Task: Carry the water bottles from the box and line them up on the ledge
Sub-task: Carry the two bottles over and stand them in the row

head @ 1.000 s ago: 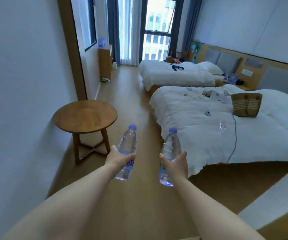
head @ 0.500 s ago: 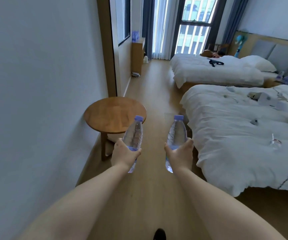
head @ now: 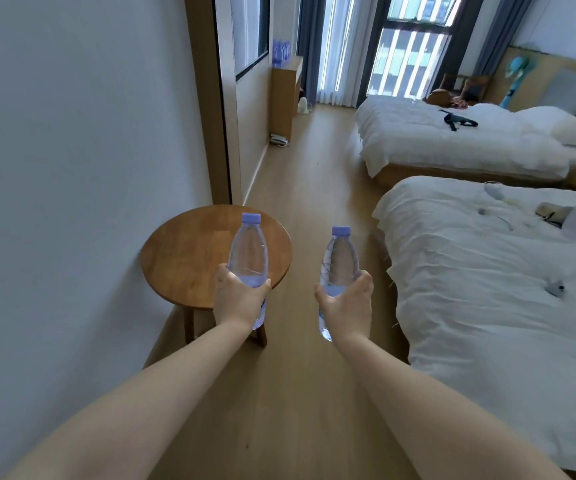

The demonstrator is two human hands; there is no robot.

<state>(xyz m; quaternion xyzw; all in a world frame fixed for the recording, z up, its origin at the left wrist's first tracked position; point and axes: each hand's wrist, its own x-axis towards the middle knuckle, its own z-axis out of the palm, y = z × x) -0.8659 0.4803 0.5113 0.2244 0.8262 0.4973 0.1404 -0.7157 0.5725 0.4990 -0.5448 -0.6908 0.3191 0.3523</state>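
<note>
I hold two clear water bottles with purple caps, both upright, out in front of me above the wooden floor. My left hand [head: 238,299] grips the left bottle [head: 248,252] around its lower half. My right hand [head: 347,304] grips the right bottle [head: 339,261] the same way. Far ahead on the left, a wooden ledge [head: 288,84] stands by the wall, with several purple-capped bottles [head: 281,53] on top of it.
A round wooden side table [head: 189,258] stands against the left wall just ahead. Two white beds [head: 487,271] fill the right side, with small items on them. The wooden floor aisle [head: 307,174] runs between them toward the window.
The view has turned left and moved forward along the aisle. The round table is closer and the far ledge with bottles has come into view. Both hands still hold their bottles.
</note>
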